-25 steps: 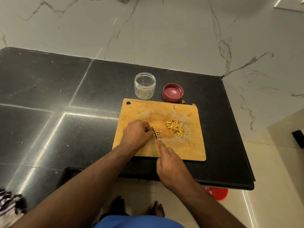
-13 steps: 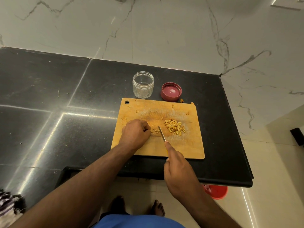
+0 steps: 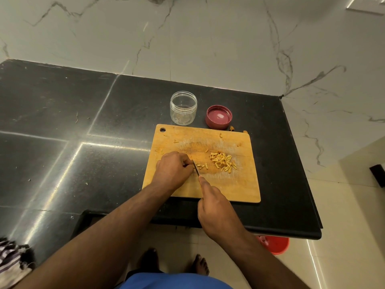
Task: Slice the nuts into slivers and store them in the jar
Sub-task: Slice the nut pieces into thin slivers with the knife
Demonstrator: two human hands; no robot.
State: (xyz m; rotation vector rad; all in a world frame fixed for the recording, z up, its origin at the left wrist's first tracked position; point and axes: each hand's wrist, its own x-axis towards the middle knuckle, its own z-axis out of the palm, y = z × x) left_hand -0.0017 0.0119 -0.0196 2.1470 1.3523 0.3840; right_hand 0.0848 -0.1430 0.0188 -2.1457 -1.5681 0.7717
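The left hand (image 3: 174, 170) curls its fingers over a nut, hidden, on the wooden board (image 3: 233, 188). The right hand (image 3: 216, 209) grips the knife (image 3: 196, 168). Cut slivers (image 3: 222, 161) lie mid-board. The open jar (image 3: 183, 108) and lid (image 3: 219, 117) stand just past the board's far edge on the tabletop (image 3: 62, 122).

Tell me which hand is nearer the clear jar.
Left. The left hand rests on the cutting board just below the clear jar; the right hand, gripping the knife, sits farther back at the board's near edge.
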